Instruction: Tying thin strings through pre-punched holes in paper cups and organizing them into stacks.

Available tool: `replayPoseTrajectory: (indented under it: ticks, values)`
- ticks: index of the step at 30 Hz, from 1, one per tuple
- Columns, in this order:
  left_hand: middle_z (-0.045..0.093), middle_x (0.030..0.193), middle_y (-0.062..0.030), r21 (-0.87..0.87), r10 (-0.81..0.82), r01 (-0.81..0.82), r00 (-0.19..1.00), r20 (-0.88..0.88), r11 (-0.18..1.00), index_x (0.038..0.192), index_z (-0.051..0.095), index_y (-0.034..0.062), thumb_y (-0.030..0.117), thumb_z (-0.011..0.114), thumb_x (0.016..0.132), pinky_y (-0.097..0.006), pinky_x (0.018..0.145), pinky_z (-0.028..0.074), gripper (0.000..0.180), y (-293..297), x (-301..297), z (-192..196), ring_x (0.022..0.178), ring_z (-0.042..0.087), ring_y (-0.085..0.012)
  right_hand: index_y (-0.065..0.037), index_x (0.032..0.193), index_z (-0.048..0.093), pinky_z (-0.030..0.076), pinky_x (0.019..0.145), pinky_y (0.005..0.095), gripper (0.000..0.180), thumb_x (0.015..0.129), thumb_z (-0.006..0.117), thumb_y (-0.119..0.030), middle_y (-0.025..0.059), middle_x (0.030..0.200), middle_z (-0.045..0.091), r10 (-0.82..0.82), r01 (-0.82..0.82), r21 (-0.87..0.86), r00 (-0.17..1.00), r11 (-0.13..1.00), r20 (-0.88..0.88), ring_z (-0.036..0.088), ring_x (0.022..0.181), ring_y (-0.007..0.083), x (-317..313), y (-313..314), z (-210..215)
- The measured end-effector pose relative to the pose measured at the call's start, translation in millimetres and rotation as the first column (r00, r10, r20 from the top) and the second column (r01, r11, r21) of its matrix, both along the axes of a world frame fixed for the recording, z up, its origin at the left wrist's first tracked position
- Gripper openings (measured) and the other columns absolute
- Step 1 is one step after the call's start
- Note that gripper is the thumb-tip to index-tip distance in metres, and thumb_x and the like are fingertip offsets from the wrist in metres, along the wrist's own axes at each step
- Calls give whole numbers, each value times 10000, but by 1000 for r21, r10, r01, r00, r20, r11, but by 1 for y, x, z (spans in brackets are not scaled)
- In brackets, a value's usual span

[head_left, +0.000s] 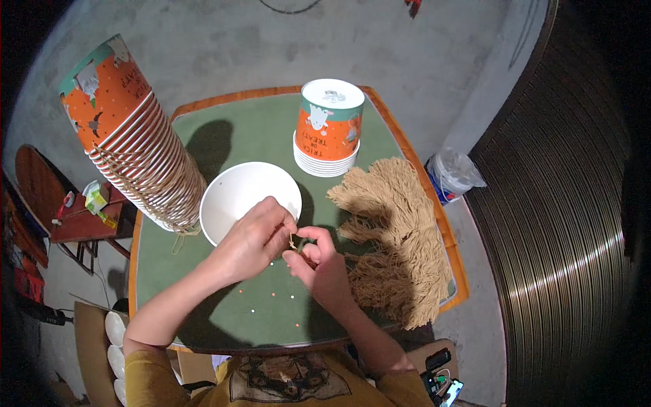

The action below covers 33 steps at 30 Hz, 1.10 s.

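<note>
My left hand [247,244] and my right hand [321,268] meet over the middle of the table, fingertips pinched close together. Between them runs a short piece of tan cord [292,241], with what looks like a small knot; its ends are hidden by my fingers. Just beyond my left hand is a paper bucket [234,183] with its white inside showing, and that hand overlaps its near rim. A thick bundle of tan cords [400,251] lies spread to the right of my right hand.
A tall leaning stack of orange buckets [135,136] with cord loops stands at left. A shorter upside-down stack [329,129] is at the far side. Small white and orange bits [273,294] dot the green tabletop [224,319]. A lidded pail [453,175] stands right of the table.
</note>
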State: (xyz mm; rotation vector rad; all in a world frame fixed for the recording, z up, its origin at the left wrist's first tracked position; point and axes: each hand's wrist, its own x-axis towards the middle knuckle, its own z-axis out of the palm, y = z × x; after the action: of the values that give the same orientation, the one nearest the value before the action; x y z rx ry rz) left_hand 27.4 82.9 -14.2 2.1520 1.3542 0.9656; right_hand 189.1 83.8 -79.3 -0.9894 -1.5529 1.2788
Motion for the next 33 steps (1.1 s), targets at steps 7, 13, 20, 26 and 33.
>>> replayPoseTrajectory:
  ticks: [7,13,20,26,33]
  values:
    - [506,851,-135,43,11,-8,998,-65,999,868,528,23,54,550,866,-411,712,446,38,-1,-3,0,833,544,-325,-67,961,546,439,493,316,122,880,612,-128,131,637,584,-104,69,215,982,974,157,603,542,176,-6,-1,-7]
    - [510,831,-137,113,86,-73,990,-109,991,884,504,32,30,555,852,-421,686,447,60,1,-6,9,801,553,-335,-29,891,531,342,460,243,93,858,612,-60,-4,543,434,-104,97,204,994,974,23,400,507,41,-10,-9,-13]
    - [494,883,-133,52,34,-30,996,-80,998,914,506,22,50,527,907,-367,704,446,36,1,-9,4,796,556,-305,-70,1013,496,443,475,355,260,850,655,-196,77,589,563,-132,75,270,970,960,202,587,497,224,-8,1,8]
    - [495,860,-144,8,29,-28,997,-69,1000,892,512,2,69,533,893,-419,686,446,71,-2,-7,4,799,556,-335,-59,987,523,342,427,317,236,816,677,-114,51,507,432,-181,101,316,955,944,236,421,422,126,-10,-2,3]
    - [496,863,-144,-1,-24,24,995,-102,1000,886,512,8,58,543,875,-416,682,451,60,-3,-8,4,798,559,-337,-90,960,503,433,468,375,134,887,593,-156,104,579,540,-182,112,297,958,948,220,575,488,257,-6,-10,-13]
